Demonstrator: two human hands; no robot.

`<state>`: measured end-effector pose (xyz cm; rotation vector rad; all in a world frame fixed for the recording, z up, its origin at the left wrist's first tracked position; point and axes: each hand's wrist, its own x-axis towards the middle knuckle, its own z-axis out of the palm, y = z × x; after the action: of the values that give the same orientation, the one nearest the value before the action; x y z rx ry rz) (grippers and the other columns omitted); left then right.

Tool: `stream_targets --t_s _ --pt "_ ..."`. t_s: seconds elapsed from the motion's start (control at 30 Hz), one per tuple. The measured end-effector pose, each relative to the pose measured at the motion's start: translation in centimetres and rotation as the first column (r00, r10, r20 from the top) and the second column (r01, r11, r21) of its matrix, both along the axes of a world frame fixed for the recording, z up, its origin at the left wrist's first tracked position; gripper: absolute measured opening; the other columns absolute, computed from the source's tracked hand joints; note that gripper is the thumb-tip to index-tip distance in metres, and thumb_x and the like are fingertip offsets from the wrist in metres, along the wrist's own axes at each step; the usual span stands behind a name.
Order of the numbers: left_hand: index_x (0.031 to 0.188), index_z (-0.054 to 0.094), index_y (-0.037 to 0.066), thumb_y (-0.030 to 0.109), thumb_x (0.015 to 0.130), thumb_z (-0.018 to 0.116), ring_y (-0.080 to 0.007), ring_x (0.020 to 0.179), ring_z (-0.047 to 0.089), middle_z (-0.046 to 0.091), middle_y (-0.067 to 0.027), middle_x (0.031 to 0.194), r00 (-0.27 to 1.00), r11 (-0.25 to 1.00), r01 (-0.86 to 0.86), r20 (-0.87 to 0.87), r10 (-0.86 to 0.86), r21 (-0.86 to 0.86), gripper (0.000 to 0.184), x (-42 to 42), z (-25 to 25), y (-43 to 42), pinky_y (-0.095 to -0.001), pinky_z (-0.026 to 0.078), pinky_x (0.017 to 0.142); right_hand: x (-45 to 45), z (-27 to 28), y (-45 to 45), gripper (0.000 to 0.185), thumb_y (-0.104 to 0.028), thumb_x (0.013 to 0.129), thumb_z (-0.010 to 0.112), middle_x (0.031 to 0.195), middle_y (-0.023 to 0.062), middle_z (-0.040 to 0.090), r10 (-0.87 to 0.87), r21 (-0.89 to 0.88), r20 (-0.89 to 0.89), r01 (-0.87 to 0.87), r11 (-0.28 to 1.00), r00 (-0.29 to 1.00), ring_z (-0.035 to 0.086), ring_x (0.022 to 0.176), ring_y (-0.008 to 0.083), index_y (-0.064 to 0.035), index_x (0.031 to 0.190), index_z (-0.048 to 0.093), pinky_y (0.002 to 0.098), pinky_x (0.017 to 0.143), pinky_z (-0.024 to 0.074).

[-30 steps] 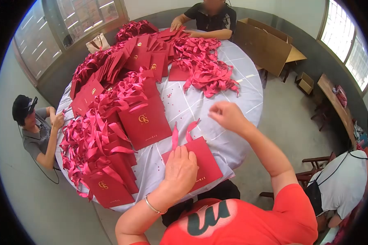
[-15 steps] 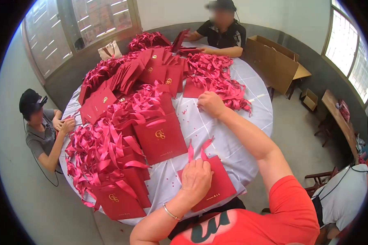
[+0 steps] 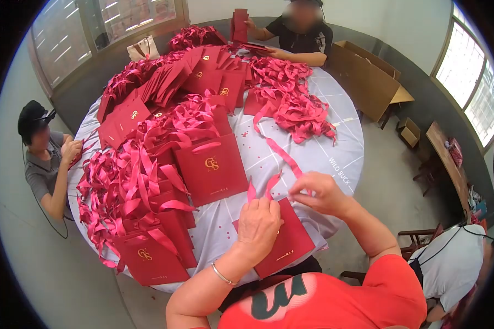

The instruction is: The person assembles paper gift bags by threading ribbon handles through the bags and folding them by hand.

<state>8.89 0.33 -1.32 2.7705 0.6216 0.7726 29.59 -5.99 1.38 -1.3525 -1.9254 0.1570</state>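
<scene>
A flat red paper gift bag [image 3: 292,242] lies at the table's near edge. My left hand [image 3: 259,226] is closed on its upper edge, where two short pink ribbon ends [image 3: 273,183] stick up past the fingers. Just right of it, my right hand [image 3: 325,192] pinches one end of a long pink ribbon [image 3: 282,155]. That ribbon trails back towards the heap of loose ribbons [image 3: 307,114]. To the left stands a red bag with a gold logo [image 3: 214,170], in front of a mass of bags with ribbon handles [image 3: 134,192].
Stacked red bags [image 3: 173,82] fill the back left of the round white-covered table [image 3: 340,159]. A person [image 3: 46,159] sits at the left, another [image 3: 299,35] at the back, each handling red pieces. Cardboard boxes [image 3: 368,77] stand beyond the table, right. Pink scraps dot the cloth.
My right hand has come back from the ribbon heap towards the bag, drawing a ribbon out. My left hand stays on the bag. The person at the back has raised a red piece.
</scene>
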Motion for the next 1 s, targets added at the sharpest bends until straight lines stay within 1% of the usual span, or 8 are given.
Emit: stream_targets --t_s 0.27,0.53,0.6,0.67,0.73,0.83,0.93,1.0 --pt "0.086 0.056 0.005 0.006 0.078 0.065 -0.0313 0.079 0.062 0.059 -0.0144 0.083 0.995 0.996 0.084 -0.055 -0.081 0.040 0.012 -0.4 0.9 1.6 -0.0421 0.051 0.069 -4.2 -4.0 -3.9 0.016 -0.009 0.076 0.076 0.082 0.0083 0.064 -0.006 0.074 0.094 -0.001 0.997 0.996 0.063 0.077 0.0266 -0.0053 0.088 0.068 0.0369 0.068 0.0500" --pt "0.097 0.064 -0.001 0.001 0.083 0.058 -0.0400 0.087 0.065 0.066 -0.0227 0.092 0.991 0.934 -0.049 -0.135 0.000 -0.355 0.016 -0.3 0.8 1.9 -0.0461 0.053 0.076 -4.7 -5.4 -4.5 0.026 -0.006 0.073 0.079 0.088 0.0093 0.064 -0.015 0.154 0.159 -0.010 0.988 0.987 0.064 0.082 0.0264 -0.0040 0.097 0.069 0.0363 0.071 0.0522" --pt "0.100 0.068 -0.001 0.002 0.084 0.062 -0.0369 0.087 0.067 0.068 -0.0227 0.095 0.999 0.842 0.018 -0.027 -0.039 -0.539 0.017 -0.6 0.6 2.9 -0.0414 0.054 0.078 -4.7 -5.3 -4.4 0.026 -0.003 0.072 0.081 0.088 0.0099 0.066 -0.031 0.149 0.036 0.025 0.989 0.999 0.065 0.081 0.0273 -0.0037 0.095 0.069 0.0368 0.070 0.0527" --pt "0.103 0.066 -0.004 0.004 0.090 0.061 -0.0128 0.070 0.063 0.068 -0.0089 0.082 0.995 0.653 0.061 -0.007 -0.102 -0.754 0.016 -1.0 0.1 3.9 -0.0287 0.052 0.062 -4.8 -5.7 -4.3 0.026 0.002 0.070 0.081 0.087 0.0113 0.067 -0.001 0.144 -0.102 0.016 0.989 0.995 0.065 0.079 0.0279 -0.0037 0.092 0.068 0.0372 0.068 0.0528" --pt "0.107 0.065 -0.003 0.005 0.092 0.059 -0.0077 0.061 0.058 0.064 -0.0034 0.081 0.977 0.356 -0.101 -0.160 -0.140 -0.929 0.018 -1.0 2.1 4.1 -0.0242 0.048 0.052 -4.7 -5.7 -4.3 0.024 0.005 0.071 0.080 0.086 0.0111 0.066 0.004 0.055 -0.219 0.008 0.998 0.976 0.066 0.079 0.0267 -0.0024 0.090 0.067 0.0353 0.068 0.0523" --pt "0.109 0.063 -0.001 0.004 0.093 0.057 -0.0058 0.058 0.056 0.063 -0.0019 0.084 0.980 0.242 -0.086 -0.126 -0.152 -0.966 0.018 -0.8 0.4 4.5 -0.0211 0.046 0.047 -4.5 -5.2 -4.4 0.018 0.006 0.077 0.075 0.089 0.0105 0.067 -0.030 -0.076 -0.424 -0.002 0.997 0.905 0.065 0.083 0.0214 -0.0005 0.091 0.067 0.0314 0.073 0.0517" --pt "0.107 0.063 0.000 0.003 0.095 0.055 -0.0052 0.062 0.057 0.063 -0.0006 0.086 0.986 0.116 -0.074 -0.090 -0.137 -0.990 0.015 -0.7 0.0 4.8 -0.0198 0.047 0.049 -4.0 -5.2 -4.9 0.009 0.006 0.088 0.067 0.097 0.0095 0.068 -0.227 -0.376 -0.694 -0.076 0.924 0.683 0.064 0.090 0.0151 0.0019 0.096 0.066 0.0279 0.080 0.0517" --pt "0.106 0.064 0.001 0.005 0.096 0.056 -0.0043 0.063 0.057 0.063 0.0002 0.087 0.988 0.022 -0.055 -0.057 -0.142 -0.998 0.014 -0.6 0.3 5.0 -0.0193 0.047 0.050 -3.6 -4.4 -4.9 0.009 0.007 0.088 0.066 0.098 0.0097 0.067 -0.254 -0.399 -0.752 -0.112 0.910 0.609 0.064 0.090 0.0149 0.0021 0.096 0.066 0.0276 0.081 0.0517"
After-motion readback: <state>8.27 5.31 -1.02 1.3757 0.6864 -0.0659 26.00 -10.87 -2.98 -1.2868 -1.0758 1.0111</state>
